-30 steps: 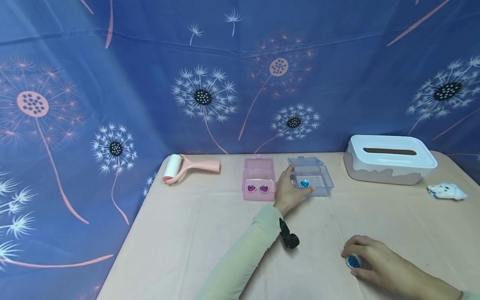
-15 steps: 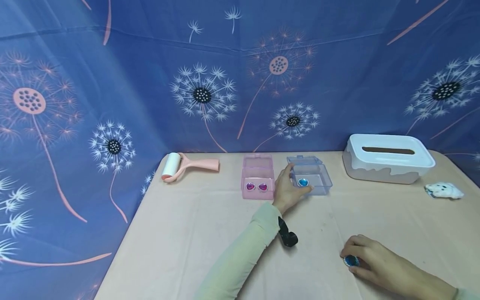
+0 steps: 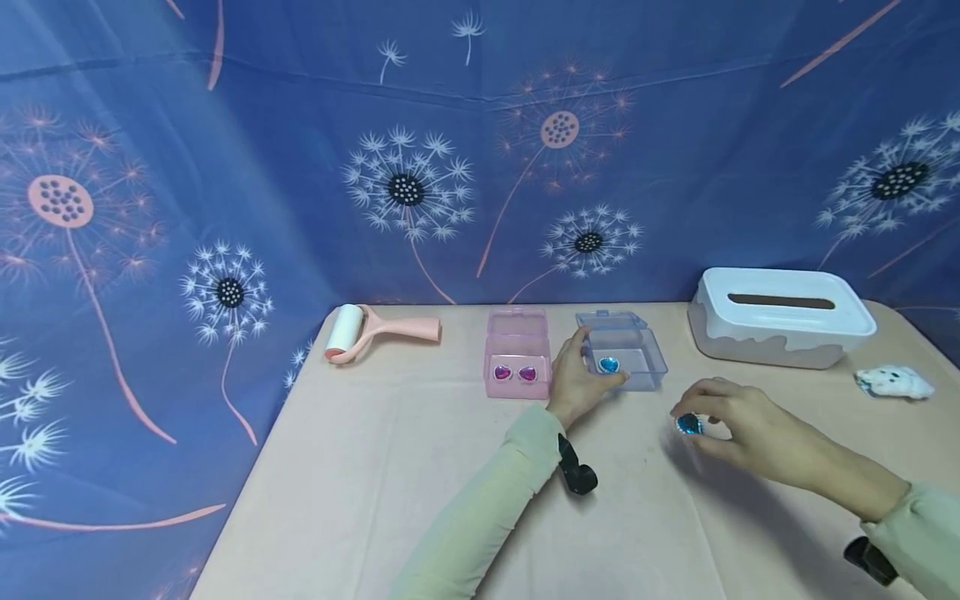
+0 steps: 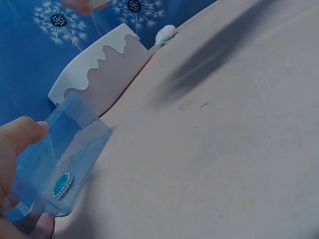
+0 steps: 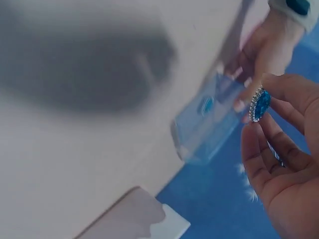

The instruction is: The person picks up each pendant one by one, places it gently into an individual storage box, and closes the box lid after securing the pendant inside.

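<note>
My left hand point(image 3: 577, 387) grips the left side of an open, clear blue plastic box point(image 3: 643, 360). Inside that box, near its left end, lies a blue gem with a silvery beaded rim point(image 4: 62, 185). Thumb and fingertips of my right hand point(image 3: 757, 429) pinch a second blue gem point(image 5: 260, 103) edged with small rhinestones. This hand is raised above the tabletop, to the right and front of the blue box. Just left of my left hand sits an open pink plastic box point(image 3: 517, 390) with two magenta gems point(image 3: 528, 374) in it.
A peach-handled lint roller point(image 3: 386, 329) lies at the back left. At the back right stands a white and beige tissue box point(image 3: 780, 333), with a small white bundle point(image 3: 894, 382) beside it. A blue dandelion-print cloth point(image 3: 480, 167) hangs behind the table.
My right hand has lifted from the tabletop and moved away from me, towards the blue box, carrying the gem. The left hand stays on the box.
</note>
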Available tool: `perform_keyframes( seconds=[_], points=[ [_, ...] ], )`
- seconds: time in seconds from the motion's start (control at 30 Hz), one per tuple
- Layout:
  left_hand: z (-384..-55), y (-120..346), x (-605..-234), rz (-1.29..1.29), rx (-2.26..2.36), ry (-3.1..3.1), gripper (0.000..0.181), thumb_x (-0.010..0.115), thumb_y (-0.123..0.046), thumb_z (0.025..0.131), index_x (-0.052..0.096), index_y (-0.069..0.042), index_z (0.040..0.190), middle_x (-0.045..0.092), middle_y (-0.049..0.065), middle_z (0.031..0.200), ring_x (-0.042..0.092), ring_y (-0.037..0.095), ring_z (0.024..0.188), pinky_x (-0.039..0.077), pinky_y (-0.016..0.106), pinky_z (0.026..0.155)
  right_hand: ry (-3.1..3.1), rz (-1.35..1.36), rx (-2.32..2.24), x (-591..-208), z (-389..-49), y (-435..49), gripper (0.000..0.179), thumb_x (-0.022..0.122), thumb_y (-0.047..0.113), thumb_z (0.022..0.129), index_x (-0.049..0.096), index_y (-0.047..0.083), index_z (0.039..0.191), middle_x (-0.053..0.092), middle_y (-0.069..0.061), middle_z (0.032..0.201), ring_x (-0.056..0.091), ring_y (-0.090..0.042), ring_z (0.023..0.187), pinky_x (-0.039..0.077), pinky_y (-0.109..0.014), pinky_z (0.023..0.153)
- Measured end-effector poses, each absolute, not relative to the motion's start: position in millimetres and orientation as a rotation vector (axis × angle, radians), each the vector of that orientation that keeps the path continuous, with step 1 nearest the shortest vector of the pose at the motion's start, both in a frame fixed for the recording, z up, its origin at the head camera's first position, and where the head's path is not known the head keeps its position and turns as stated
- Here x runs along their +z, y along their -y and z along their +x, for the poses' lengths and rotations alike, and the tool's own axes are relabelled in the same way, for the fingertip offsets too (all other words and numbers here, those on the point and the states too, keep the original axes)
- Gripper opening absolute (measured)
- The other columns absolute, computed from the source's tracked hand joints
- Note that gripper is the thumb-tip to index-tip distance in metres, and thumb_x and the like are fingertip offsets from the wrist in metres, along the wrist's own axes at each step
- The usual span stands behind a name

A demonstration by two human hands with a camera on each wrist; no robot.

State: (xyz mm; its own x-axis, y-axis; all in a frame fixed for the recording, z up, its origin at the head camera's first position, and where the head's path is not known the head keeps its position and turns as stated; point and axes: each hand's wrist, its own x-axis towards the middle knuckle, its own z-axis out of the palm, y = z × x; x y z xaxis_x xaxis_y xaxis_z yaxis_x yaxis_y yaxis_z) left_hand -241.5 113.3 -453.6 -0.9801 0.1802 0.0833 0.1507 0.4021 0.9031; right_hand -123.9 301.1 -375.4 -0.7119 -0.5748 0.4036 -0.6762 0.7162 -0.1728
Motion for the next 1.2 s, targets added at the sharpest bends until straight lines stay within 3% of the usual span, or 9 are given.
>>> perform_keyframes(
  seconds=[0.4, 0.6, 0.77, 1.0, 1.2],
  points=[
    [-242.0, -112.6, -452.0, 0.338, 1.713, -2.584, 0.087, 0.086, -0.025, 0.071, 0.041, -0.017, 0.145, 0.056, 0.008, 0.135, 0.056, 0.024, 0.121, 0.049, 0.034, 0.099, 2.636, 0.914, 0.333, -354.9, -198.9, -305.0, 0.026, 0.084, 0.004, 0.067, 0.073, 0.008, 0.090, 0.069, -0.003, 0.086, 0.062, -0.015, 0.069, 0.050, -0.023, 0.054],
    [-241.9, -113.6, -452.4, 0.318, 1.671, -2.597, 0.087, 0.086, -0.028, 0.071, 0.041, -0.022, 0.145, 0.055, 0.005, 0.135, 0.056, 0.023, 0.119, 0.050, 0.034, 0.096, 2.782, 0.855, 0.347, -361.1, -228.5, -301.1, 0.019, 0.079, 0.003, 0.073, 0.073, 0.005, 0.091, 0.069, -0.006, 0.089, 0.063, -0.017, 0.074, 0.054, -0.032, 0.062],
    [-242.2, -113.3, -454.2, 0.324, 1.669, -2.609, 0.086, 0.086, -0.027, 0.070, 0.042, -0.022, 0.144, 0.056, 0.005, 0.132, 0.057, 0.022, 0.117, 0.050, 0.032, 0.095, 2.822, 0.900, 0.321, -371.4, -242.5, -291.0, 0.017, 0.078, 0.004, 0.074, 0.073, 0.003, 0.090, 0.069, -0.008, 0.086, 0.064, -0.021, 0.073, 0.054, -0.037, 0.063],
    [-242.7, -113.7, -453.8, 0.342, 1.695, -2.593, 0.087, 0.087, -0.027, 0.070, 0.043, -0.020, 0.144, 0.055, 0.005, 0.135, 0.056, 0.023, 0.119, 0.048, 0.030, 0.098, 2.947, 0.927, 0.216, -383.7, -250.6, -282.2, 0.021, 0.079, 0.003, 0.075, 0.072, -0.002, 0.094, 0.068, -0.011, 0.088, 0.066, -0.027, 0.082, 0.058, -0.043, 0.076],
    [-242.4, -113.5, -453.9, 0.323, 1.699, -2.601, 0.087, 0.088, -0.028, 0.069, 0.043, -0.020, 0.144, 0.056, 0.004, 0.135, 0.055, 0.020, 0.121, 0.047, 0.030, 0.101, 2.980, 0.952, 0.144, -389.4, -256.6, -278.0, 0.017, 0.082, 0.006, 0.073, 0.071, 0.002, 0.086, 0.066, -0.008, 0.084, 0.065, -0.020, 0.077, 0.056, -0.036, 0.068]
  ],
)
